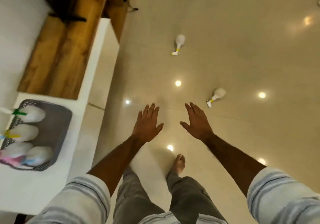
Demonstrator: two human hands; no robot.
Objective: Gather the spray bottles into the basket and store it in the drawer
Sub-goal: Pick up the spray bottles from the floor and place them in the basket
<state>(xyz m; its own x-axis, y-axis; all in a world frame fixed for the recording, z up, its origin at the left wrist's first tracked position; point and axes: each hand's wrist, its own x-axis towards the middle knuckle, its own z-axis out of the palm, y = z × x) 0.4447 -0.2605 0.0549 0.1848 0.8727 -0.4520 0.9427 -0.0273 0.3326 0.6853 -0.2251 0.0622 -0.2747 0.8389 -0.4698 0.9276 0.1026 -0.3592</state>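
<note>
Left hand (pixel 147 125) and right hand (pixel 197 121): fingers straight, apart, holding nothing. Two spray bottles (pixel 179 43) (pixel 217 95) lie on floor (pixel 242 50); basket (pixel 57 119) on counter (pixel 57 185).

Left hand (pixel 147 123) and right hand (pixel 196 122) both out flat, fingers straight, holding nothing, over glossy floor (pixel 242 41). Two white spray bottles on the floor: far bottle (pixel 179 43), near bottle (pixel 217 94) just beyond the right hand. Dark basket (pixel 57 119) on white desk (pixel 43 189) at left holds four bottles.
</note>
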